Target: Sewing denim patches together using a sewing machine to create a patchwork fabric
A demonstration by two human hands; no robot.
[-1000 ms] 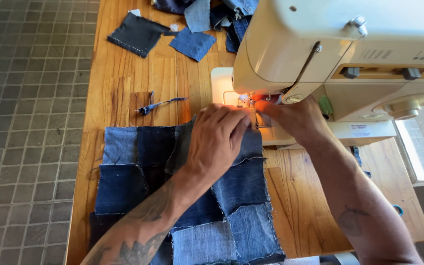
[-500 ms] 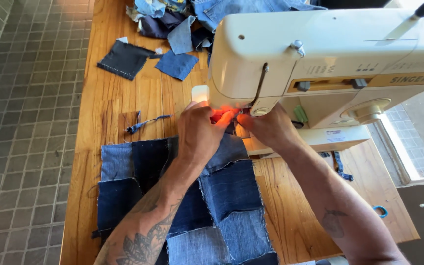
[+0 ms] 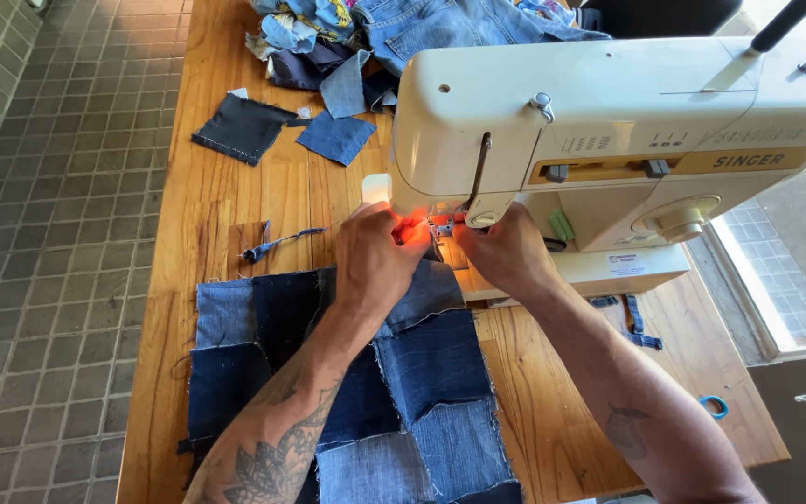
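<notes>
The patchwork [image 3: 347, 383] lies on the table [image 3: 235, 215], its top edge under the needle [image 3: 436, 233] of the machine [image 3: 608, 121]. The left hand [image 3: 375, 266] presses it flat there; the right hand [image 3: 506, 252] pinches something at the foot, unclear what. Fingertips that close to the needle risk a prick, and uneven pressure could skew the seam.

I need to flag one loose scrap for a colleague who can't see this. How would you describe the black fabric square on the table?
Start at the cream sewing machine on the wooden table. Look to the table's far left area, beyond the patchwork denim panel under the hands. The black fabric square lies flat there, beside a smaller blue denim scrap; it is the darkest piece, with a frayed pale edge.
</notes>
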